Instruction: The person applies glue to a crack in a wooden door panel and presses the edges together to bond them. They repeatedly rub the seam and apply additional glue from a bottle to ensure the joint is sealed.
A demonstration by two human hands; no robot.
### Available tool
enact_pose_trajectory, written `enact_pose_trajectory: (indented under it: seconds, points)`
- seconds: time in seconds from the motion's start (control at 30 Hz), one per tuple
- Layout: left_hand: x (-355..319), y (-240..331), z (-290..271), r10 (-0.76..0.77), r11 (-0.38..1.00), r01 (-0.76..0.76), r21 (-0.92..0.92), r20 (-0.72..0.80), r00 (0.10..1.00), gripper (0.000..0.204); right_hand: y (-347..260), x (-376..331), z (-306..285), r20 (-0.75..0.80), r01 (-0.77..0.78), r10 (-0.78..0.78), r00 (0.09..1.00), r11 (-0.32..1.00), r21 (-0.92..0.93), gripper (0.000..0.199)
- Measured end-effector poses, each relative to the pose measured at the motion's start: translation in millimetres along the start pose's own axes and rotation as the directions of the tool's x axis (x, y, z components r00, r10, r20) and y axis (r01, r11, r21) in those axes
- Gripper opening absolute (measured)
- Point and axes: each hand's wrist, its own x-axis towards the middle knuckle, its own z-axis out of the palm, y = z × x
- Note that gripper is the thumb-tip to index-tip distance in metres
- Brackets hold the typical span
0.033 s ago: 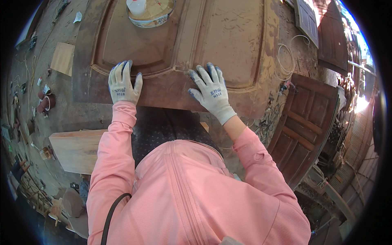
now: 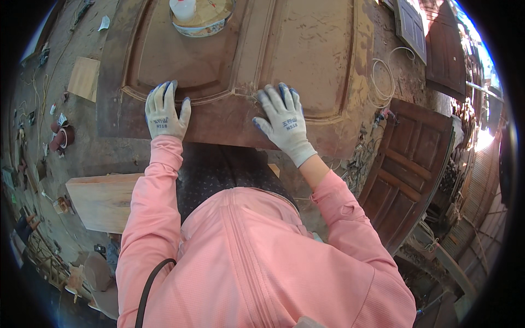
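A brown panelled wooden door (image 2: 306,49) lies flat in front of me. My left hand (image 2: 165,112), in a pale work glove with blue on the fingertips, rests on the door's near edge strip with its fingers stretched out. To its right, my right hand (image 2: 281,117), gloved the same way, lies on the same strip beside the joint between two panels, thumb apart from the fingers. Neither hand holds anything. Farther off, on the left panel, stands a round tub (image 2: 202,27) with a patterned side, holding a white plastic container (image 2: 183,8) with a red top.
Another brown panelled door (image 2: 407,169) lies at the right, past a coiled pale hose (image 2: 383,76). A thick pale wooden board (image 2: 104,199) is at my left. Farther left are a plywood piece (image 2: 83,78) and a reddish-brown pot (image 2: 64,136) on the floor.
The fingers of my right hand have shifted slightly and lie a little closer together. My left hand, the door and the tub stay in place.
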Motion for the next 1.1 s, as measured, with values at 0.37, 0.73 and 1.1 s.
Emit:
enact_pose_trajectory:
  seconds: [0.37, 0.73, 1.1]
  points:
    - [6.1, -1.8, 7.2, 0.004, 1.0, -0.004, 0.009, -0.019, 1.0, 0.053, 5.2, 12.3, 13.5, -0.148, 0.038, -0.028, 0.989, 0.997, 0.064, 0.055]
    - [4.7, -3.6, 9.1, 0.0, 1.0, 0.0, -0.003, -0.018, 1.0, 0.054, 10.7, 13.1, 6.3, -0.054, 0.062, -0.059, 0.997, 0.997, 0.05, 0.059]
    - [4.8, -3.3, 9.7, 0.004, 1.0, -0.005, -0.004, -0.024, 1.0, 0.054, 11.7, 10.2, -0.4, -0.08, 0.033, -0.026, 0.996, 0.996, 0.081, 0.062]
